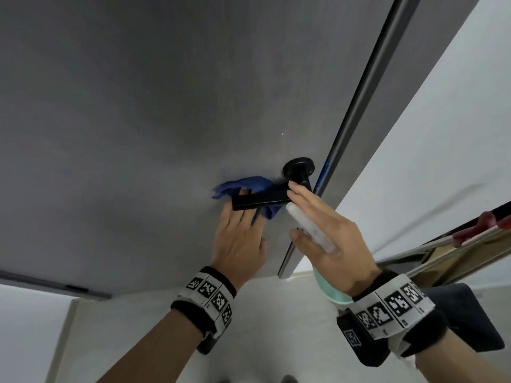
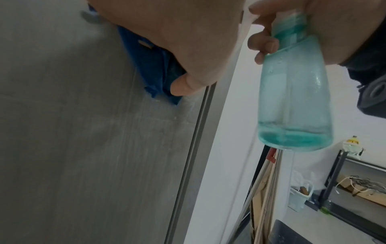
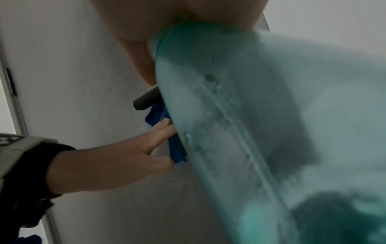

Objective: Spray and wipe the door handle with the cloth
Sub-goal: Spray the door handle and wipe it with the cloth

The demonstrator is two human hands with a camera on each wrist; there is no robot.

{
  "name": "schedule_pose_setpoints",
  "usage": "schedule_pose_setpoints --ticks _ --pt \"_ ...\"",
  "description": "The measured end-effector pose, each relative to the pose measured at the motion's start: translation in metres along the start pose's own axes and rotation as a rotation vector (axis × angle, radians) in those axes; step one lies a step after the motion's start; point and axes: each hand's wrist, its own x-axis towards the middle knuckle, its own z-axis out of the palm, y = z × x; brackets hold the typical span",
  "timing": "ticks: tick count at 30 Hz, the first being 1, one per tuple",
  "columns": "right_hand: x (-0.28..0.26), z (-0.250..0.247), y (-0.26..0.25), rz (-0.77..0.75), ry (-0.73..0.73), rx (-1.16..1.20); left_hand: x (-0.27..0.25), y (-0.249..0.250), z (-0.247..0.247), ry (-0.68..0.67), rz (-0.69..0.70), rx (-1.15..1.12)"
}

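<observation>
Left side first: the left hand (image 1: 237, 233) is flat against the door (image 1: 138, 106), fingers straight, pressing the blue cloth (image 1: 246, 183) onto the panel right behind the handle (image 1: 260, 200). It's not gripping the cloth, just pinning it there with the fingertips tucked up under the lever.

The handle is a black lever whose long axis runs roughly sideways across the door, free end pointing left over the left hand, pivot end at the round rose (image 1: 300, 165) on the right, close to the door edge (image 1: 356, 111). So the lever sits just above and in front of the left fingers, touching or nearly touching the cloth.

Further right, the right hand (image 1: 329, 241) is wrapped around the neck of the teal spray bottle (image 2: 296, 92), the white head aimed up at the lever's pivot end, fingertips right by it. I can't tell if the trigger is being squeezed.

My read: the left hand is the nearer one for wiping, and the stroke should run along the lever, left to right. There's loads of bare door out to the left, but room is tight on the right, where the rose, the door edge and the bottle all crowd in. The bottle probably needs to back off before the cloth gets to that end.
</observation>
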Motion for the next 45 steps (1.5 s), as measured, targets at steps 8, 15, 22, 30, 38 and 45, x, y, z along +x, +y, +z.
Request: schedule_pose_setpoints --ticks 8,15,22,30,38,45 --pt "-0.015 -0.003 -0.002 0.078 0.25 0.395 0.022 0.016 0.004 0.087 0.032 -0.014" --pt "-0.044 0.005 0.024 0.176 0.211 0.372 0.001 -0.007 0.047 -0.145 0.07 0.054" --pt "-0.034 0.007 0.033 0.159 0.177 0.318 0.013 0.006 0.031 0.04 0.063 -0.005" --pt "-0.037 0.018 0.027 0.191 0.158 0.323 0.02 0.008 0.024 0.228 0.014 -0.049" --pt "-0.047 0.009 0.026 0.195 0.141 0.392 0.01 0.001 0.036 -0.022 0.084 0.128" --pt "-0.045 -0.001 0.026 0.207 0.169 0.398 0.014 0.005 0.03 -0.058 0.119 0.128"
